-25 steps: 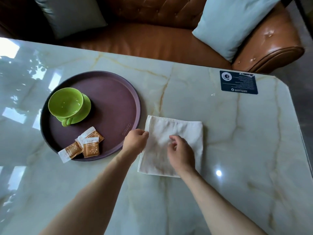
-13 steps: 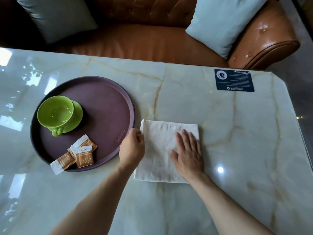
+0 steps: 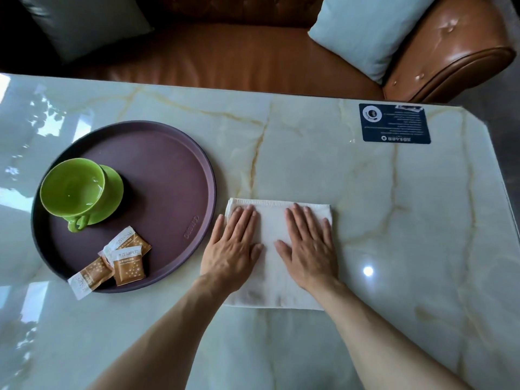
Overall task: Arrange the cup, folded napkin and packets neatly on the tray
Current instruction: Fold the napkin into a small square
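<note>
Napkin point(image 3: 277, 254) is off the tray point(image 3: 168, 175), lying on the surface point(image 3: 365, 220) just right of its rim. It's soft, light cloth & will likely flop or unfold, so take it by the folded edges w/ both hands. Your left hand point(image 3: 232, 249) & right hand point(image 3: 308, 246) are spread flat, palms pressing it down, forearms angling in. Cup point(image 3: 73, 191) and packets point(image 3: 115, 258) are on the tray; one packet overhangs the rim.

packets point(image 3: 123, 256): white end strips carry printed characters, too small to read; left of the left hand point(image 3: 233, 249).
tray point(image 3: 180, 175): embossed word on the rim just left of that hand, not legible.
dark blue card point(image 3: 394, 123): round logo and upside-down lines, unreadable; beyond the right hand point(image 3: 309, 246).
</note>
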